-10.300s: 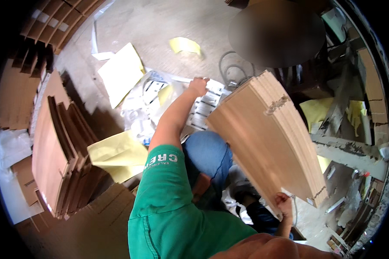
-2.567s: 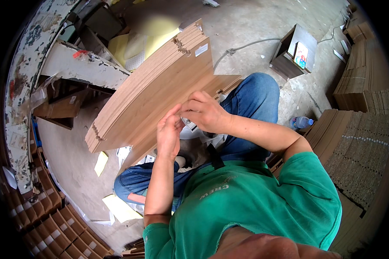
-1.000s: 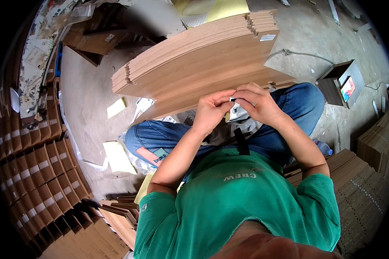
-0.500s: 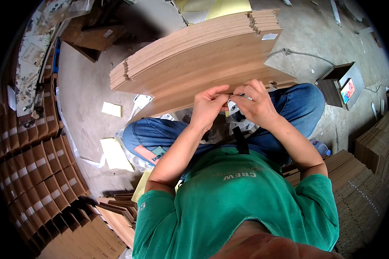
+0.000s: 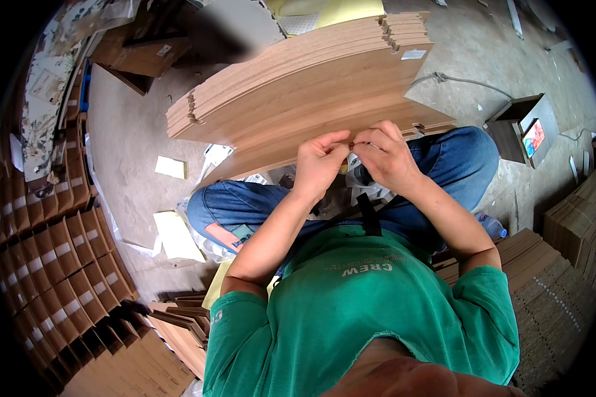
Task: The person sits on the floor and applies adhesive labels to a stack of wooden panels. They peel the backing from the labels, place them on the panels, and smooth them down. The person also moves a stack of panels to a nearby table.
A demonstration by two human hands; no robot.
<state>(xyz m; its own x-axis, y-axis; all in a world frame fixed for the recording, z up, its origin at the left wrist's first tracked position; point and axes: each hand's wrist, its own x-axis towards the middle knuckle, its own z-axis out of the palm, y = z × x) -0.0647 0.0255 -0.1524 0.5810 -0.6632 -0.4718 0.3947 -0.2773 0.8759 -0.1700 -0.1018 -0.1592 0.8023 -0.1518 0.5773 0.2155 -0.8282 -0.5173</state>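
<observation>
My left hand [image 5: 319,162] and my right hand [image 5: 389,159] meet above my crossed legs, thumbs and fingers pinched close together. Whatever lies between the left fingertips is too small to make out. Below the right fingers hangs a small plastic packet [image 5: 355,164], white and clear, largely covered by that hand. Just beyond both hands, wood-coloured boards [image 5: 298,86] stand on edge in a stack, their notched ends showing. Another board [image 5: 265,151] lies flat at their foot, reaching toward my knees.
Clear plastic bags [image 5: 377,193] lie between my legs. Yellowish sheets [image 5: 179,238] are on the floor to the left, near cardboard dividers [image 5: 66,264]. At the right are a dark box with a lit phone [image 5: 533,137], a plastic bottle [image 5: 491,226] and stacked boards [image 5: 549,291].
My right fingers have closed in and shifted slightly left, toward the left fingertips. The white face of the packet, plainer before, is now mostly hidden. The left hand has hardly moved.
</observation>
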